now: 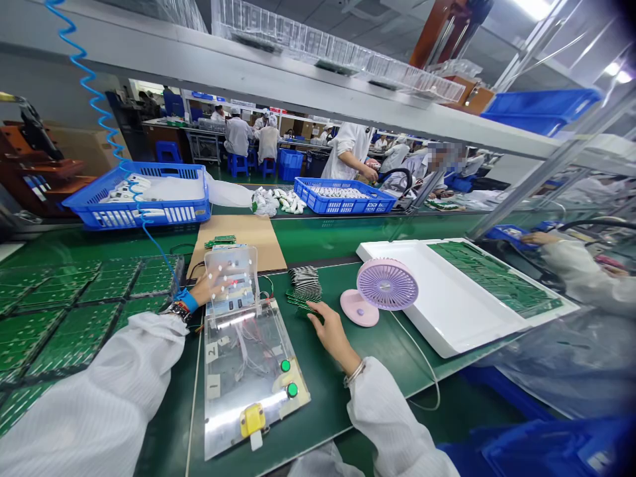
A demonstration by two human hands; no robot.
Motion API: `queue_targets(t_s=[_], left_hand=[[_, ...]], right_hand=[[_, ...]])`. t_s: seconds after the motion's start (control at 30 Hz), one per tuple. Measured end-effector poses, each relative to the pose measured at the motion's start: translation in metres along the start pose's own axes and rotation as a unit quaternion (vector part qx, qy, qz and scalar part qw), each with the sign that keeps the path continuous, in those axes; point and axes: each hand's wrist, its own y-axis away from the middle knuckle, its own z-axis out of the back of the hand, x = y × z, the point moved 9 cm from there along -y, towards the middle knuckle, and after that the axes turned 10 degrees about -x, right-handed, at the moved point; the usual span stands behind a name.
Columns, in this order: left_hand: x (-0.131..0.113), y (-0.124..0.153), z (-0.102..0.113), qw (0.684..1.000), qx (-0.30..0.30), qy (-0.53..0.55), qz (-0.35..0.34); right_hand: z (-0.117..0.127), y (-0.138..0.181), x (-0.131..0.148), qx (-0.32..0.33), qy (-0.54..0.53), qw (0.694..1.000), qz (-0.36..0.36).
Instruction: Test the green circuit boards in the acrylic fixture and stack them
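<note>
My left hand [203, 289] reaches behind the raised clear lid [248, 262] of a test fixture [238, 377]. Through the plastic its fingers look stretched out over the display panel, where red digits glow; whether they touch it I cannot tell. A blue wrist strap [187, 300] circles that wrist. Between thumb and fingers of my right hand [332, 332] is the edge of a green circuit board [299, 301], just right of the fixture. Behind that board stands a row of thin boards [305, 281]. The fixture has two green buttons and a yellow part at its front.
Trays of green boards [74, 311] lie left. A pink fan [387, 285] and a white foam tray [447, 305] with boards stand right. Blue baskets [149, 215] line the back, beyond cardboard [268, 245]. A shelf [248, 73] crosses overhead; a co-worker's sleeve [581, 265] is at right.
</note>
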Motion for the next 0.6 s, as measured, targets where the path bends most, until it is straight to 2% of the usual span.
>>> queue_targets(t_s=[0.27,0.43,0.6], left_hand=[[0.026,-0.013,-0.006,0.999,-0.004,-0.025,-0.024],[0.037,-0.013,-0.011,0.999,-0.005,-0.037,-0.031],[0.032,-0.015,-0.009,0.998,-0.009,-0.036,-0.053]], right_hand=[[-0.024,0.011,0.012,-0.016,0.158,0.974,0.162],[-0.031,0.004,0.011,-0.037,0.220,0.954,0.201],[-0.031,-0.002,0.008,-0.059,0.252,0.943,0.209]])
